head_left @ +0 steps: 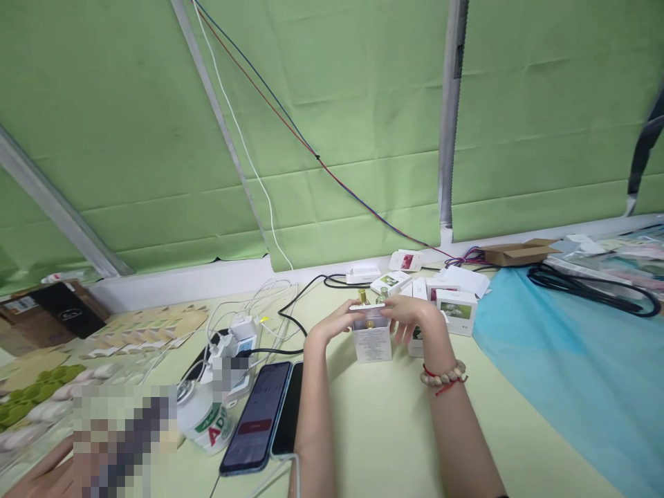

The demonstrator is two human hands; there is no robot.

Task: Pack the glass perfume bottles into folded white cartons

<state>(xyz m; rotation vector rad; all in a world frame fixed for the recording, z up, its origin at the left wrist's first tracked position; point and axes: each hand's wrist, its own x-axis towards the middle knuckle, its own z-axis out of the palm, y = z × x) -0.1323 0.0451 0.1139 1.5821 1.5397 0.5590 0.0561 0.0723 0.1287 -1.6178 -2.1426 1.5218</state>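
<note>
A small white box [372, 340] stands upright on the pale green table [384, 429], its top flap open with a gold-capped bottle inside. My left hand [335, 321] grips the box's left upper edge. My right hand [407, 312], with a bead bracelet on the wrist, pinches the flap at the box's top right. Both hands are closed on the box.
Several more small white boxes [456, 310] lie behind and to the right. Two phones [259, 415] lie at the lower left beside a white jar [205, 425], chargers and cables. A blue sheet [570, 373] covers the right. Another person's hand [36, 477] shows at the bottom left.
</note>
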